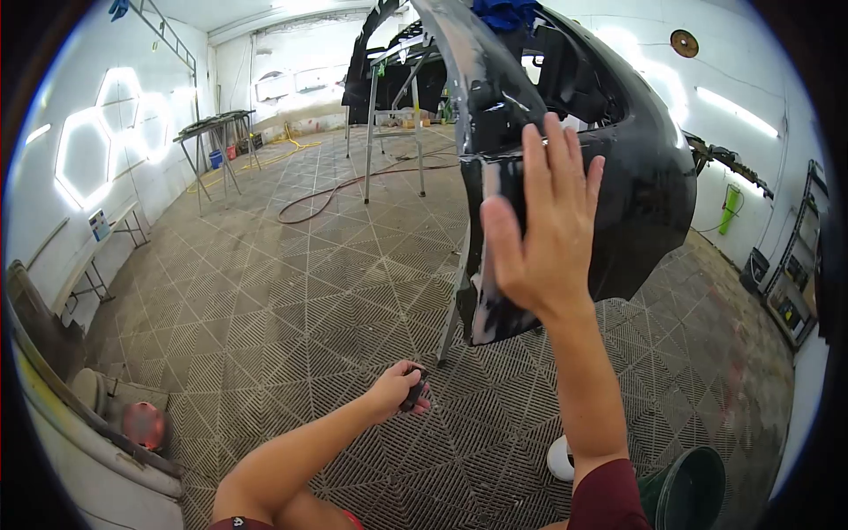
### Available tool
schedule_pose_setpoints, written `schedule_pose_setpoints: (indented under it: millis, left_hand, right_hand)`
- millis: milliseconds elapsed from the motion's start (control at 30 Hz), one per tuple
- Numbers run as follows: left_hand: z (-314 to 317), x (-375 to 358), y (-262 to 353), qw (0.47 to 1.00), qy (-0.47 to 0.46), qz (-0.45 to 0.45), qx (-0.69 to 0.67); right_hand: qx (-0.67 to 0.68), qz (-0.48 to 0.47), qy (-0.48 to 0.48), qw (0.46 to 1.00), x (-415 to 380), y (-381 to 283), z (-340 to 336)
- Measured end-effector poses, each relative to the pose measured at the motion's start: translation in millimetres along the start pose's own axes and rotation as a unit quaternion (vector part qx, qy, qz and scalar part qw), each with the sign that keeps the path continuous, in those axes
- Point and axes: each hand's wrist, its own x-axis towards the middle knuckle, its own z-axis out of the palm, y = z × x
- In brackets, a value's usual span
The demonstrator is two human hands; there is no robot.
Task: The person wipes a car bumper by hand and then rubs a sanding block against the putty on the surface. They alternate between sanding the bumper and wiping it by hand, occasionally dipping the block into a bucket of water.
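My right hand [552,230] is raised with its fingers stretched out and the palm turned to a black car body panel [654,185]. In this view the hand overlaps the panel's near edge. Light grey, sanded-looking patches run along that edge and up the curved frame [459,53]. Lower down, my left hand [391,391] is wrapped around a small dark object [412,397], whose kind I cannot tell, out over the floor. A blue cloth [505,12] lies on top of the panel.
Behind the panel stands a metal trestle [369,141], with a red hose [309,208] on the tiled grid floor [291,318]. A dark green bucket [693,490] and a white round object [560,459] are at lower right. Shelving [799,256] lines the right wall.
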Motion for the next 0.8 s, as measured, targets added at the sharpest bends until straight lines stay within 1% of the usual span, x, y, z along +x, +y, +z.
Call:
schedule_pose_setpoints:
  millis: [67,133,167,267,333,367,433,467,533,567,633,667,700,733,767,800]
  left_hand:
    - [-3,2,-3,1.0,-0.001,-0.005,-0.006]
    - [-7,6,-6,1.0,-0.005,-0.01,-0.016]
    - [-9,7,-8,1.0,-0.005,-0.009,-0.02]
    - [-3,2,-5,0.998,0.012,-0.018,-0.063]
    - [-4,3,-8,0.998,0.004,-0.018,-0.066]
    - [-4,4,-8,0.997,-0.001,-0.018,-0.075]
    - [0,-1,-3,0.995,0.003,-0.02,-0.096]
    - [4,-3,-1,0.995,0.004,-0.017,-0.096]
    - [12,-7,3,0.997,0.017,-0.001,-0.077]
    - [15,-7,2,0.997,0.019,0.003,-0.079]
    - [19,-1,-5,0.997,0.024,0.024,-0.073]
    - [23,3,-8,0.996,0.027,0.027,-0.075]
    - [27,6,-10,0.996,0.065,0.041,-0.043]
    - [31,11,-16,0.993,0.103,0.052,-0.009]
    - [34,17,-24,0.992,0.109,0.064,0.013]
    - [36,28,-35,0.992,0.108,0.062,0.013]
  right_hand:
    - [0.006,-0.021,-0.015,1.0,-11,-21,4]
    - [0.011,-0.006,-0.005,1.0,-37,-41,14]
    - [-0.012,-0.008,-0.037,0.999,-52,-46,14]
    - [-0.03,-0.029,-0.066,0.997,-111,-54,27]
    - [-0.037,-0.096,-0.068,0.992,-154,-51,37]
    - [-0.037,-0.095,-0.068,0.992,-171,-49,37]
    - [-0.02,-0.179,-0.083,0.98,-200,-46,33]
    - [-0.02,-0.181,-0.082,0.98,-212,-47,27]
    - [0.117,-0.167,-0.181,0.962,-231,-50,16]
    - [0.118,-0.171,-0.18,0.961,-238,-53,13]
    - [0.236,-0.07,-0.304,0.92,-249,-63,9]
    - [0.238,-0.075,-0.303,0.92,-253,-71,8]
    - [0.355,0.141,-0.42,0.823,-256,-81,8]
    - [0.441,0.347,-0.504,0.657,-261,-87,4]
    - [0.427,0.373,-0.54,0.622,-273,-86,7]
    - [0.426,0.374,-0.541,0.621,-280,-86,11]
